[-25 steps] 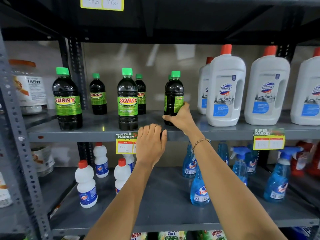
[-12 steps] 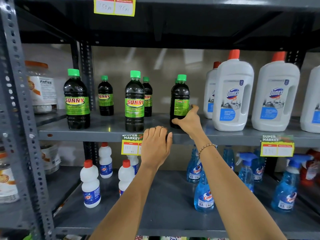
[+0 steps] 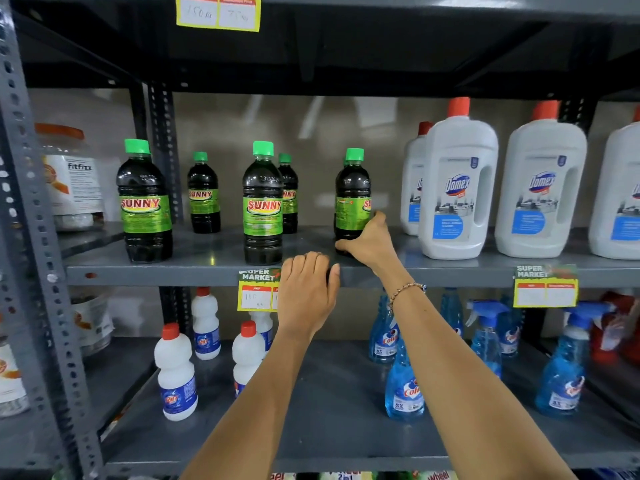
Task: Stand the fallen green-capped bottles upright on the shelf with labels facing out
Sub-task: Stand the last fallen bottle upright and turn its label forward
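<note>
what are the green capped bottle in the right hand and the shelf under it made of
Green-capped bottle: looks like clear glossy plastic holding dark liquid, going by the highlights on its shoulder and the moulded cap; glass cannot be ruled out. Shelf: looks like grey painted sheet metal, with a dull sheen and a folded front edge.

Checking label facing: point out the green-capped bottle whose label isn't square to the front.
The rightmost green-capped bottle, held by the right hand; its SUNNY logo is turned right.

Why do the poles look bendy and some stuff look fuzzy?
Head view: the wide-angle lens bows the grey shelf post at the left edge; the white Domex bottles and the price tag on the right are smeared; pale light streaks glare off the back wall.
</note>
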Tool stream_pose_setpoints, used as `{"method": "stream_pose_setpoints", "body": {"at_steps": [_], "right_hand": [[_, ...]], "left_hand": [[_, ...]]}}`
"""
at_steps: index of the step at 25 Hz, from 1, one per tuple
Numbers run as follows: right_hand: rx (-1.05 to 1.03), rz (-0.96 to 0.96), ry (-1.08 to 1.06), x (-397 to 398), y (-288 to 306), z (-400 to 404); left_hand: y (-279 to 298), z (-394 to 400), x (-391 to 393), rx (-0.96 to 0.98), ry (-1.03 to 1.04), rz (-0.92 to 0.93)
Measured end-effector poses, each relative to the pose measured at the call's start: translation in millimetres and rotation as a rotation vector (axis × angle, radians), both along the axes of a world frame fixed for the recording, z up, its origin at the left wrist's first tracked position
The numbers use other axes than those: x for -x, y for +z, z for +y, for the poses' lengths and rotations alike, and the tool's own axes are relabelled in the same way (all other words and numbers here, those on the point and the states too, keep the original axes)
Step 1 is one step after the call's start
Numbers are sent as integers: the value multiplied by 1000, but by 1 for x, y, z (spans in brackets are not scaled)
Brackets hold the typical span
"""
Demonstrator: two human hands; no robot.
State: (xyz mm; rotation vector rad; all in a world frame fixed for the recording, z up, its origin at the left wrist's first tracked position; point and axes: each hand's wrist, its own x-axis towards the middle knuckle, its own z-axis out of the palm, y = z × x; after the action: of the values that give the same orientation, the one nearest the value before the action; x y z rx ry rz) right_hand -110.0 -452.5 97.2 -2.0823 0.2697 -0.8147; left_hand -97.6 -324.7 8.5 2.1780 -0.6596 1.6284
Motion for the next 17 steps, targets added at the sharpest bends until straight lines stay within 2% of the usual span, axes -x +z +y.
{"method": "stream_pose_setpoints", "body": {"at_steps": [14, 17], "right_hand": [[168, 65, -56, 5, 1, 4], [96, 85, -7, 4, 1, 3]], "left_hand": [[1, 0, 1, 1, -11, 7], [1, 0, 2, -3, -9, 5]]}}
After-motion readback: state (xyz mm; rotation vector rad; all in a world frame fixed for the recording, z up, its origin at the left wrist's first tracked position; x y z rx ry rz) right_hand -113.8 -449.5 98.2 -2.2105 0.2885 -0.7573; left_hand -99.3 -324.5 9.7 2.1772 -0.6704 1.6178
